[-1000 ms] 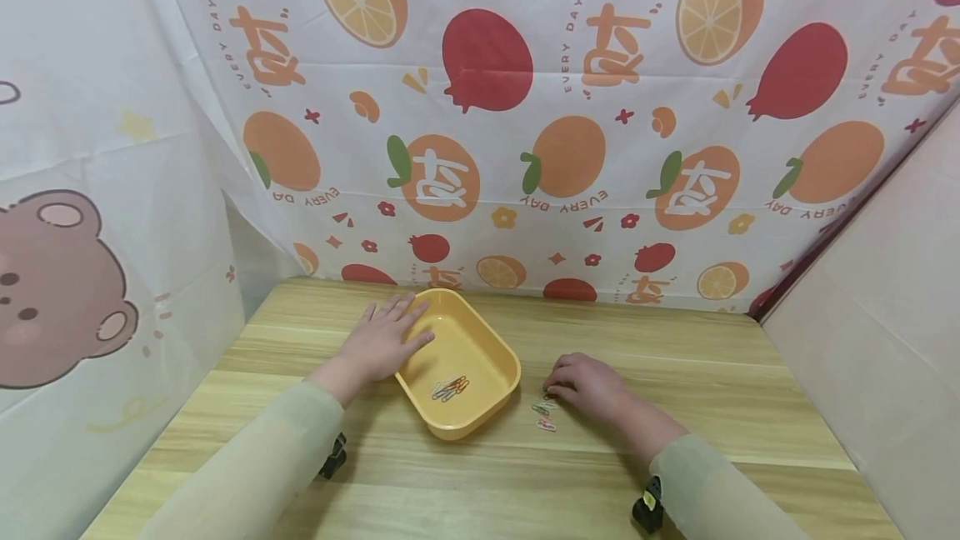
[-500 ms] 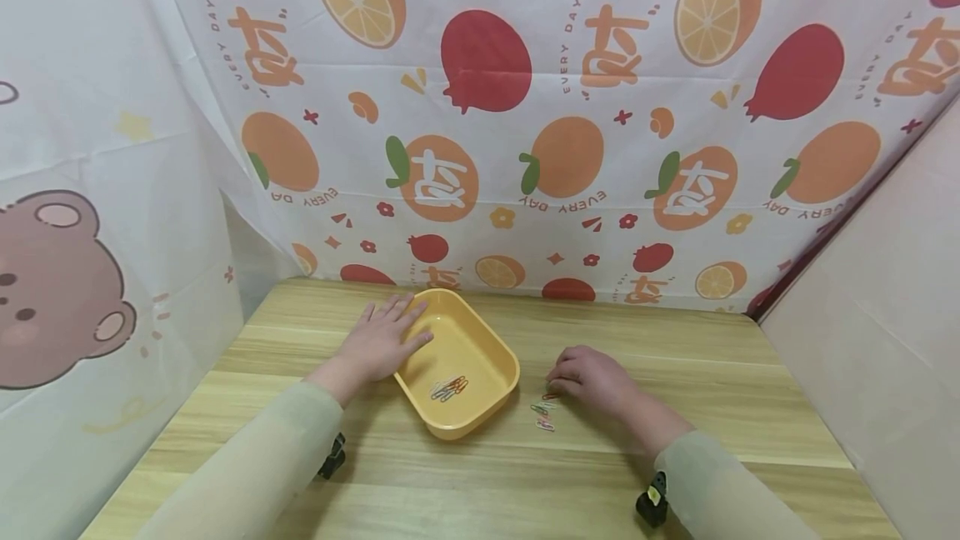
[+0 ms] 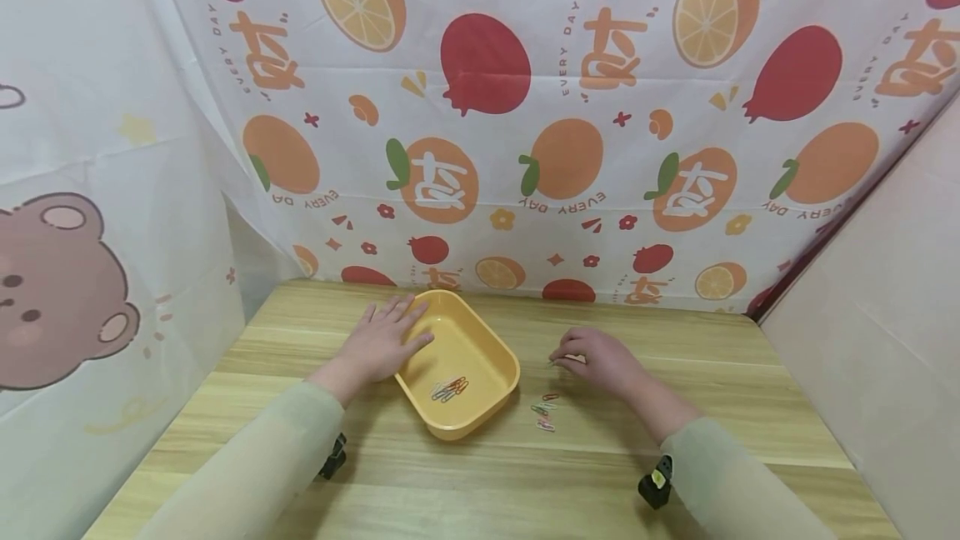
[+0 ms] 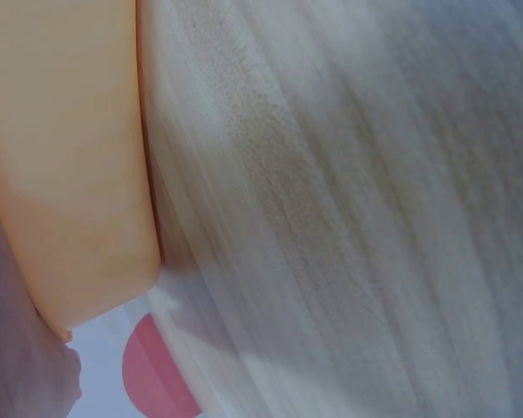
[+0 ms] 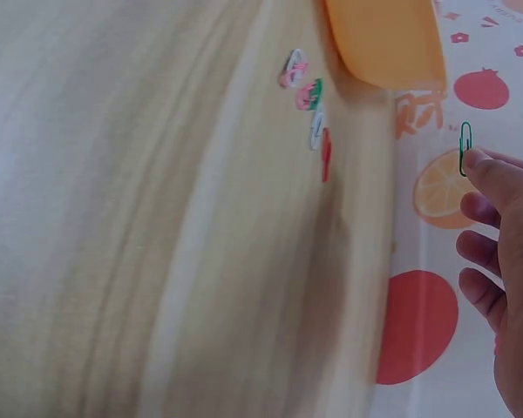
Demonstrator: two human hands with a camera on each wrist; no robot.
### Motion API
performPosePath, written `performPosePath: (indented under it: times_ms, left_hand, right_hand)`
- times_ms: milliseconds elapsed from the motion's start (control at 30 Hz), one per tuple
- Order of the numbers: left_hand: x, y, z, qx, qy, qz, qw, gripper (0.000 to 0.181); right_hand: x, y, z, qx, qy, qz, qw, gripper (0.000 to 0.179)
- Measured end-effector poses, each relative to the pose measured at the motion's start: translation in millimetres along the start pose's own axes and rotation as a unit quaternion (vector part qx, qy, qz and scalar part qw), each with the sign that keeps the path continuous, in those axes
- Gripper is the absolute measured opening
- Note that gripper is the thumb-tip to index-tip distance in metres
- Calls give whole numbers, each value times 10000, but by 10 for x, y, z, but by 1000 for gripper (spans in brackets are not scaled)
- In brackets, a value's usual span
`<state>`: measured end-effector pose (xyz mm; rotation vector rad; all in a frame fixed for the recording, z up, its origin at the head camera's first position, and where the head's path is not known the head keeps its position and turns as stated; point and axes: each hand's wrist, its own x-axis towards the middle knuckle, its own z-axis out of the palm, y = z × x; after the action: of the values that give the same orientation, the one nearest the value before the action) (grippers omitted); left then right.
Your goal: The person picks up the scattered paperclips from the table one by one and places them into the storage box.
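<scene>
A green paper clip (image 5: 465, 148) is pinched between the thumb and forefinger of my right hand (image 3: 596, 359), held above the table to the right of the yellow tray (image 3: 491, 342). On the tabletop below that hand lies a small group of loose paper clips (image 3: 544, 411); red, white, green and pink ones show in the right wrist view. Inside the tray, near its front end, several more paper clips (image 3: 450, 389) lie in a cluster. My left hand (image 3: 381, 342) rests on the tray's left rim with its fingers spread out.
The wooden table (image 3: 480, 486) runs back to a fruit-printed cloth (image 3: 480, 148). A white cloth with a bear print (image 3: 56, 290) hangs on the left, and a pale panel (image 3: 885, 315) stands on the right.
My right hand has risen from the loose paper clips and moved slightly back, lifting the green paper clip off the table. The left hand and the tray have stayed put.
</scene>
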<state>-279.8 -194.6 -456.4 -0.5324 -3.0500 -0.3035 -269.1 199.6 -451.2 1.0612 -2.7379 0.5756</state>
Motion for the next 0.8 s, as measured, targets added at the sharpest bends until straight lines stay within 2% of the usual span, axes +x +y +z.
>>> performPosePath:
  times_ms: [433,700,800]
  left_hand:
    - [9,-20,45,31,33,4,10000,72]
    - [-11,-4,54,-83,89,8,9999,68]
    - [-23,1,48,-125,74,-19,9999,68]
  right_hand:
    - [183,-141,-59,75,42,-143,9999,11]
    - [430,-344,-21,-106,63,-882,9960,9]
    - [543,-450,13,-182,-75,-1150,9932,9]
